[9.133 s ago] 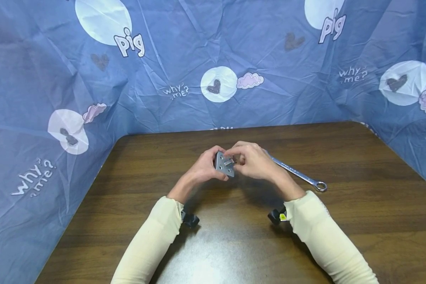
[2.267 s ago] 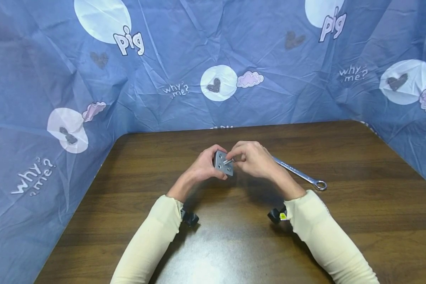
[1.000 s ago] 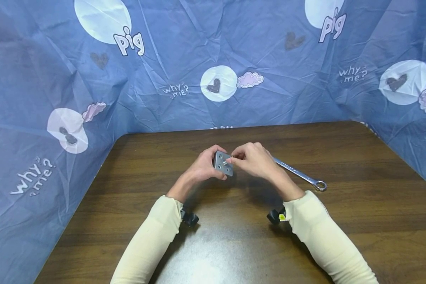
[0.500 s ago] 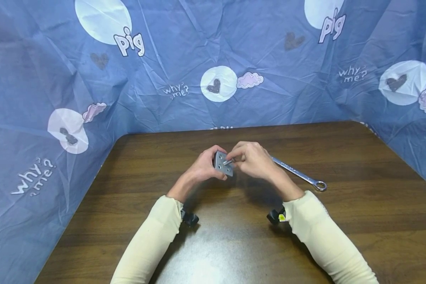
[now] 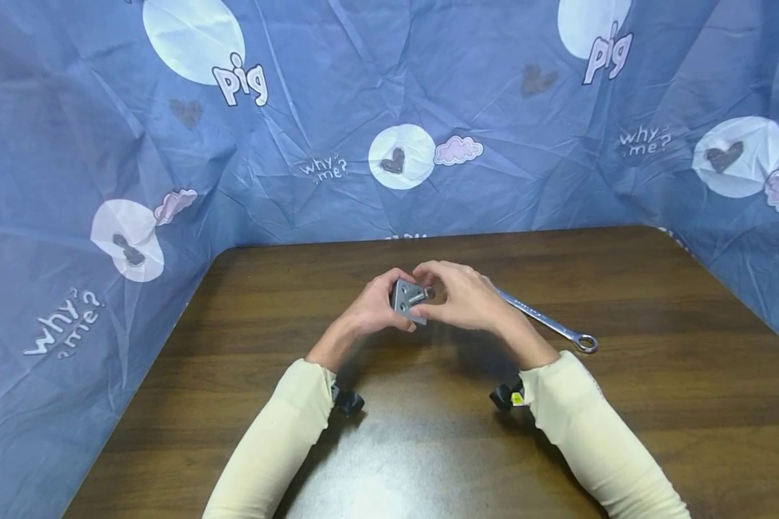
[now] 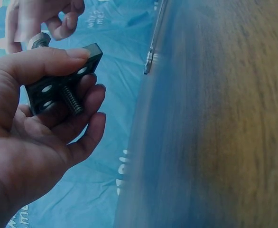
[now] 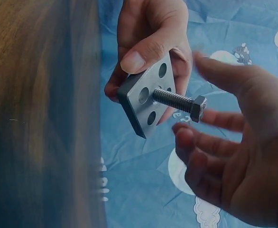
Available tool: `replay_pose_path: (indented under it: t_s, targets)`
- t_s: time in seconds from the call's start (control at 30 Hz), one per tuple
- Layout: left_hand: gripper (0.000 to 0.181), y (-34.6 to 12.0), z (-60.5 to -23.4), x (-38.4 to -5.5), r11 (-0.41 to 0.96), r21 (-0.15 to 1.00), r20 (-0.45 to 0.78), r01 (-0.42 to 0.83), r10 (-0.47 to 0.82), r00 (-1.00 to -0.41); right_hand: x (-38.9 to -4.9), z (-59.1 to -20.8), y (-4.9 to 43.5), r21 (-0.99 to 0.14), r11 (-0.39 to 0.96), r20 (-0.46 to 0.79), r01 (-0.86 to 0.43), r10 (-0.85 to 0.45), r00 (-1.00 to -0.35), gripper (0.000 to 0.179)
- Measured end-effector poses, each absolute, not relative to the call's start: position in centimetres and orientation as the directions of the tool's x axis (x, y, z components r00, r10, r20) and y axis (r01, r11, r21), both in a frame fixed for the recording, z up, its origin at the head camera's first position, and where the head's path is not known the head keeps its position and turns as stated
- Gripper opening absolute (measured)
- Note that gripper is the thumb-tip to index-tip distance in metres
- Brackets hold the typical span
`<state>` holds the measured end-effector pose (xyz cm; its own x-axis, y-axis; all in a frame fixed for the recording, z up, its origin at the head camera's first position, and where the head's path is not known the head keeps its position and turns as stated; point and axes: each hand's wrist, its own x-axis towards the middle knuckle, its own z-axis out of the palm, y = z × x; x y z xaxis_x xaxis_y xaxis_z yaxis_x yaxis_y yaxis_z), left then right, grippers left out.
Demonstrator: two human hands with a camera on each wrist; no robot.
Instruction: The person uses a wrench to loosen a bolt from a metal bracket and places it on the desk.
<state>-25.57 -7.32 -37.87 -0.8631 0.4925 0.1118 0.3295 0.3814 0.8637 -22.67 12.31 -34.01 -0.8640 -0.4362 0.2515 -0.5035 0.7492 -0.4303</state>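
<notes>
1. Head view: the left hand (image 5: pixel 371 306) holds the plate (image 7: pixel 149 83) above the counter (image 5: pixel 656 288), a little left of midway between its left and right edges and not far in from its far edge.
2. The left hand is curled firmly round the plate, thumb along one side and bent fingers at the opposite side.
3. The plate is a thick grey block, held tilted, with a centre hole and outer holes around it.
4. The bolt (image 7: pixel 174 100) sits in the centre hole. Its hex head and a long stretch of thread stick out toward the right hand (image 5: pixel 467 295); the left wrist view shows the threaded tip poking out of the other face.
5. Light shows through some of the outer holes in the left wrist view.
6. The right hand is spread in a loose curve about the bolt's head, with thumb and fingers well parted and no grip on it. One finger passes behind the head; whether it touches cannot be told.
7. The wrench (image 5: pixel 539 313) lies on the counter to the right of the hands, its ring end toward the right edge; the other end is hidden behind the right hand.
8. The blue printed cloth (image 5: pixel 298 108) hangs beyond the counter's far edge and along its left edge.
</notes>
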Motion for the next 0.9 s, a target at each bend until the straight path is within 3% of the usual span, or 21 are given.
replay_pose_path:
  t_s: [0.1,0.27,0.43,0.9]
  targets:
    - [0.067,-7.34,-37.97,-25.60,0.385,0.862,0.113,0.331,0.490,-0.864,-22.81,-34.14,12.31,-0.451,0.793,0.227,-0.409,-0.342,-0.912,0.046]
    - [0.068,-7.40,-38.01,-25.59,0.398,0.859,0.096,0.321,0.491,-0.866,-22.71,-34.24,12.34,-0.470,0.831,0.130,-0.298,-0.269,-0.954,0.061]
    - [0.070,-7.42,-37.90,-25.55,0.395,0.858,0.103,0.329,0.495,-0.863,-22.59,-34.14,12.18,-0.486,0.814,0.119,-0.318,-0.299,-0.947,0.054]
    - [0.067,-7.47,-38.04,-25.69,0.381,0.868,0.099,0.319,0.497,-0.862,-22.58,-33.89,12.03,-0.448,0.788,0.234,-0.422,-0.352,-0.906,0.023]
